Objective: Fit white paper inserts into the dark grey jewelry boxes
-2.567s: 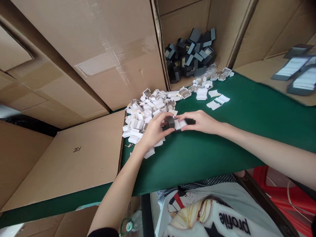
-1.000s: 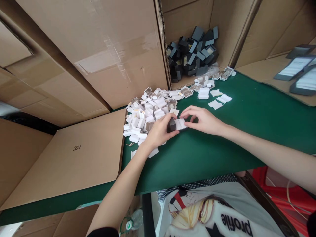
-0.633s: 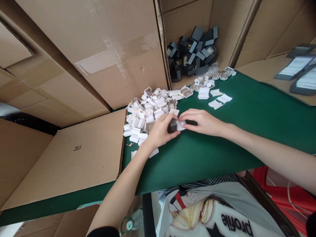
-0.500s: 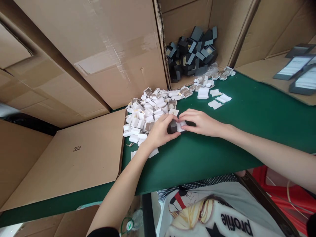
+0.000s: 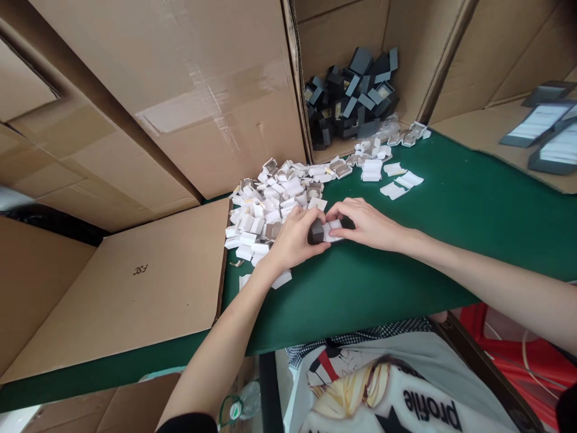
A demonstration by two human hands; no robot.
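A small dark grey box [image 5: 316, 232] rests in the grip of my left hand [image 5: 295, 236], thumb at its near side and fingers at its far side. At the box's right part sits a white folded insert [image 5: 330, 228]. My right hand [image 5: 360, 222] is closed around that end, thumb and fingertips pressing on the white insert; its fingers partly hide how the insert sits. Close to my left hand lies a heap of loose white inserts [image 5: 256, 225], and one flat white piece [image 5: 282, 278] is beside my left wrist.
A large carton [image 5: 410, 60] at the back holds a pile of dark boxes [image 5: 356, 90]. Several white pieces [image 5: 401, 180] lie on the green table [image 5: 451, 240]. At far right are dark trays with white contents [image 5: 536, 123]. A carton flap [image 5: 135, 288] covers the left side.
My right thumb and fingers have shifted slightly on the white insert, and more of the insert shows. My left hand keeps its hold on the dark box.
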